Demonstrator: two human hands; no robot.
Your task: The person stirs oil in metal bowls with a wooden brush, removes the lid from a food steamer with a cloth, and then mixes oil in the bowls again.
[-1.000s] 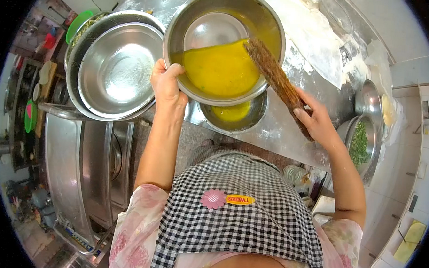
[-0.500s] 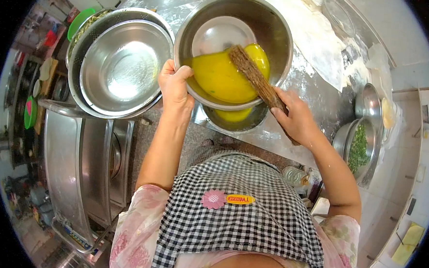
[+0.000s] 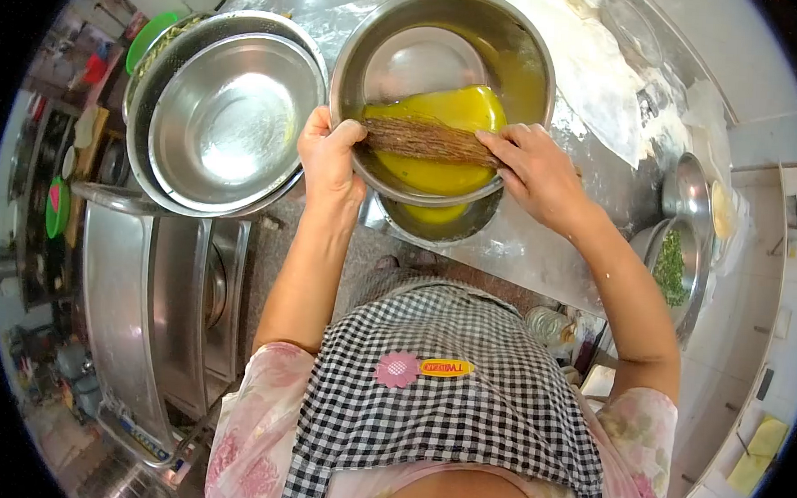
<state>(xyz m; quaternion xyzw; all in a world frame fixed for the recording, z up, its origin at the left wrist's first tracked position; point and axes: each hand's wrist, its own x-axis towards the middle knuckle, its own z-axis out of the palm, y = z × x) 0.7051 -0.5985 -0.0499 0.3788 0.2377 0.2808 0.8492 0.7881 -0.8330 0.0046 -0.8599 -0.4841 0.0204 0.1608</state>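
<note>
As I watch through the head camera, the left hand (image 3: 333, 160) is clasped on the left rim of a large steel bowl (image 3: 521, 66), thumb over the lip, other fingers mostly hidden. Bowl tipped toward the person, above the tabletop (image 3: 542, 257) near its near edge; yellow liquid (image 3: 464, 108) pooled inside. Right hand (image 3: 539, 173): fingers narrow around a brown bristly brush (image 3: 422, 140), which lies crosswise over the pool; depth I cannot tell. Smaller bowl (image 3: 483, 223) partly beneath, at the near edge.
</note>
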